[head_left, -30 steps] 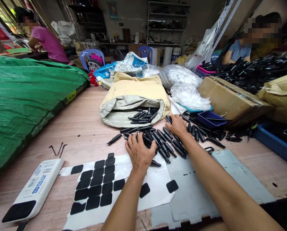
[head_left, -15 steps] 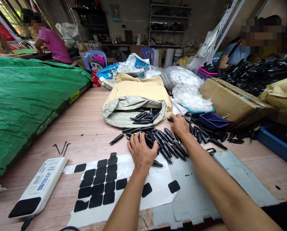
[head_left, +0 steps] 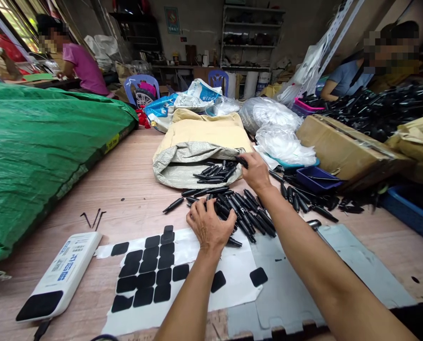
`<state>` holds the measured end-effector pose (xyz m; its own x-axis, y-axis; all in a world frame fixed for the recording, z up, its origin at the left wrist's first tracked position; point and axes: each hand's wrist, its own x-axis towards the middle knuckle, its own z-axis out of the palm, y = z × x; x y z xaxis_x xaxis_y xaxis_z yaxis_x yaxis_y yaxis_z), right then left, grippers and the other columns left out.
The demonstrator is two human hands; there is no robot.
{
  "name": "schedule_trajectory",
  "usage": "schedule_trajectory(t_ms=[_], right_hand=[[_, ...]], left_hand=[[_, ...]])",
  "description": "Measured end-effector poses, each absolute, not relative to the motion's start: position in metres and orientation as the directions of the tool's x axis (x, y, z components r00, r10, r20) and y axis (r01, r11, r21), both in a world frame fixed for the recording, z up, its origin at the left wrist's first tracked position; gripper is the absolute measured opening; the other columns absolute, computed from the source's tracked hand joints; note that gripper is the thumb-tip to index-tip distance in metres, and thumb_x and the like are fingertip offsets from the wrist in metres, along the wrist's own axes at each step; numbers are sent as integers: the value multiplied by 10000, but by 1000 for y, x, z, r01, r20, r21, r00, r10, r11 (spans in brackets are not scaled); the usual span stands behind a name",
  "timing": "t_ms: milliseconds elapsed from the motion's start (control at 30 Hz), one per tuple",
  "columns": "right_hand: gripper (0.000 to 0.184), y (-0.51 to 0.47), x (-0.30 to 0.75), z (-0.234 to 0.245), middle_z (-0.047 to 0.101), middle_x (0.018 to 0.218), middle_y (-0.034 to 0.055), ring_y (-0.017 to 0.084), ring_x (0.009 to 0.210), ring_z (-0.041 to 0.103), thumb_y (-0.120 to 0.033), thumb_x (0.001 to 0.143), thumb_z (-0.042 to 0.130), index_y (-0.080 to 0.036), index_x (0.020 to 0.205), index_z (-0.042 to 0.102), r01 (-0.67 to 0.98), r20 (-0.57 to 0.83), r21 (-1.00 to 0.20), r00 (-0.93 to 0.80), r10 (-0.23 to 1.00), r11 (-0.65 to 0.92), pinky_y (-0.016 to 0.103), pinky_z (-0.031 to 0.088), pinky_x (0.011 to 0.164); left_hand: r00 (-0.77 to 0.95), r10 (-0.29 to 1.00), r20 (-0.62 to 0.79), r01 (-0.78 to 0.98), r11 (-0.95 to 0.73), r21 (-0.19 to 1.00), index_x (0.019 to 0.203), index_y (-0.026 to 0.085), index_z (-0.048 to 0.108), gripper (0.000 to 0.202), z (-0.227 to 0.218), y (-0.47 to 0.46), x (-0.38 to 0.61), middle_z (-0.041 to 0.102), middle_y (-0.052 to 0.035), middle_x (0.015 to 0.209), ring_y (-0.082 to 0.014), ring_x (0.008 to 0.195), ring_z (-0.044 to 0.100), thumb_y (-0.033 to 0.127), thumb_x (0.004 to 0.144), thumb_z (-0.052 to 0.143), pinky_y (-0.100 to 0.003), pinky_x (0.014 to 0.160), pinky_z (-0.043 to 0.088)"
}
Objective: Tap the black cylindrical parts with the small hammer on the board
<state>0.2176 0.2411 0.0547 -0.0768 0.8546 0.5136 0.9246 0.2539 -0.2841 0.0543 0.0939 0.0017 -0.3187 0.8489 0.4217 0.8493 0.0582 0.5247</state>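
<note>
A heap of black plastic handles (head_left: 245, 213) lies on the wooden table in front of a woven sack (head_left: 197, 151) that holds more of them. My left hand (head_left: 209, 227) rests on the near edge of the heap, fingers curled over several handles. Farther out, my right hand (head_left: 254, 171) is at the sack's mouth with its fingers closed round a black handle (head_left: 241, 161). Just below my left hand lies a white sheet of black rounded pads (head_left: 151, 272).
A white device (head_left: 57, 279) lies at the near left beside a green tarp-covered mass (head_left: 37, 151). A cardboard box (head_left: 342, 147), a blue tray (head_left: 318, 176) and clear bags stand at the right. Grey sheet lies at the near right. Two other people sit in the background.
My right hand has moved away from the heap's right side, up and left to the sack's mouth, and closed on a handle. My left hand has stayed on the heap.
</note>
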Motion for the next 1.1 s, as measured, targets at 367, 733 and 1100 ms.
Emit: schedule_trajectory(t_ms=[367, 733, 1100], right_hand=[[466, 260, 178, 36, 643, 1278, 91, 260, 1167, 603, -531, 993, 481, -308, 1364, 655, 959, 132, -126, -238, 962, 254, 372, 439, 1014], [654, 230, 210, 44, 559, 1443, 108, 246, 1323, 512, -621, 932, 571, -259, 1477, 574, 881, 366, -280, -270, 891, 382, 372, 385, 1145], [446, 228, 311, 31, 668, 1230, 208, 338, 1183, 560, -165, 917, 465, -180, 1272, 735, 967, 118, -103, 245, 962, -234, 440, 461, 953]], left_hand=[[-327, 846, 420, 850, 69, 522, 1232, 219, 670, 516, 2, 95, 53, 612, -133, 1305, -361, 1297, 489, 448, 774, 733, -546, 1145, 325], [-327, 848, 418, 850, 71, 521, 1225, 205, 677, 507, 3, 96, 54, 622, -135, 1276, -361, 1273, 503, 432, 775, 733, -542, 1145, 333], [-309, 860, 405, 852, 61, 520, 1222, 210, 680, 506, 3, 95, 53, 625, -133, 1274, -358, 1278, 501, 448, 779, 729, -537, 1132, 339]])
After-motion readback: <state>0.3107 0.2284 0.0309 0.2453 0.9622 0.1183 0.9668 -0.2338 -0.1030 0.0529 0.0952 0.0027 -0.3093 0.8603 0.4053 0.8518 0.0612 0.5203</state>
